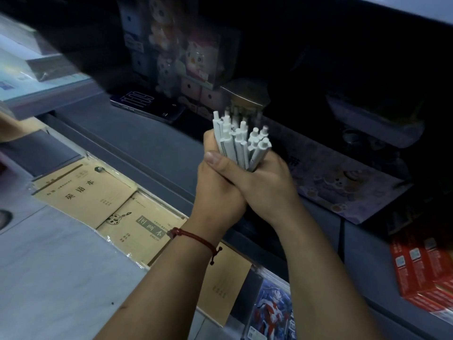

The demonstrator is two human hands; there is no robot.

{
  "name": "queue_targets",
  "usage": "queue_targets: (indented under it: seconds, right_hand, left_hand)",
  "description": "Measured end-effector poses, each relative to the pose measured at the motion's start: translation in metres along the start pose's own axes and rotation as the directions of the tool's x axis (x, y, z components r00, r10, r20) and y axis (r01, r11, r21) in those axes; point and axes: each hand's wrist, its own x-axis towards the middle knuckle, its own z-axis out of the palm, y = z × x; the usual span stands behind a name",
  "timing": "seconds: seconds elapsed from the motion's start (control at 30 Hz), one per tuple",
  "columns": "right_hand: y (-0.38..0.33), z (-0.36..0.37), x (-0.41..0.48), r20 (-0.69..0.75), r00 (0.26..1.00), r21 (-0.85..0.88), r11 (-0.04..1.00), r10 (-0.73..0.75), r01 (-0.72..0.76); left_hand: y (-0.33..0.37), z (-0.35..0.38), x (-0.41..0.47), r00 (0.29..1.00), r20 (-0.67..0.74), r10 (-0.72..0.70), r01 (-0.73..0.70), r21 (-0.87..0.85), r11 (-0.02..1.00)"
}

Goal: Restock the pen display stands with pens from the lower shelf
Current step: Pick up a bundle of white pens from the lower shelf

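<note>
White plastic pens (241, 141) sit bunched in my left hand (218, 197) and right hand (269, 185), both curled tight round them by the dark lower shelf (137, 141); next, I judge, carrying them to a stand.

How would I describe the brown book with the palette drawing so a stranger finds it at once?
Brown exercise books lie in a row before the grey shelf. The second book from the left, beside the red-corded wrist, alone shows a painter's palette.

Just beyond my pens (241, 141) a hexagonal container (246, 94) blocks the far way, with cartoon boxes (203, 60) beside it on the left. Red boxes (421, 261) crowd near right. Leftward, the grey ledge (117, 143) lies open.
</note>
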Motion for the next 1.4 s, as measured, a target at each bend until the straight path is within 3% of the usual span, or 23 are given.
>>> queue_targets:
  seconds: [0.13,0.43,0.7,0.87,0.93,1.03,1.17,1.4]
  right_hand:
    - [-0.001,0.001,0.0,-0.006,1.0,-0.091,0.996,0.015,-0.016]
    - [-0.004,-0.004,-0.005,0.033,0.999,0.246,0.969,-0.039,0.03]
    - [0.006,0.001,0.0,0.015,0.999,0.256,0.966,0.041,-0.043]
    - [0.004,-0.002,-0.003,0.064,0.998,0.258,0.966,0.018,-0.034]
    - [0.001,-0.009,-0.009,0.098,0.995,0.271,0.962,0.014,-0.04]
    - [-0.007,-0.023,-0.025,0.113,0.993,0.301,0.953,0.015,-0.048]
    - [-0.024,-0.046,-0.06,0.1,0.995,0.332,0.942,0.018,-0.051]
    - [-0.059,-0.081,-0.146,0.047,0.985,0.408,0.897,0.166,-0.17]
  left_hand:
    - [-0.001,0.0,-0.001,0.998,-0.064,-0.005,0.009,0.065,0.998]
    - [0.004,0.003,-0.002,0.998,-0.061,-0.016,0.022,0.109,0.994]
    - [-0.002,0.001,0.003,0.992,0.032,-0.125,0.122,0.096,0.988]
    - [0.005,0.002,0.0,0.997,0.017,-0.082,0.081,0.022,0.996]
    - [0.016,0.001,-0.002,0.994,0.014,-0.107,0.108,-0.035,0.994]
    - [0.04,-0.005,-0.005,0.978,0.085,-0.192,0.192,0.01,0.981]
    - [0.091,-0.01,-0.033,0.919,0.185,-0.349,0.353,0.011,0.936]
    - [0.187,-0.002,-0.103,0.853,0.224,-0.471,0.473,0.047,0.88]
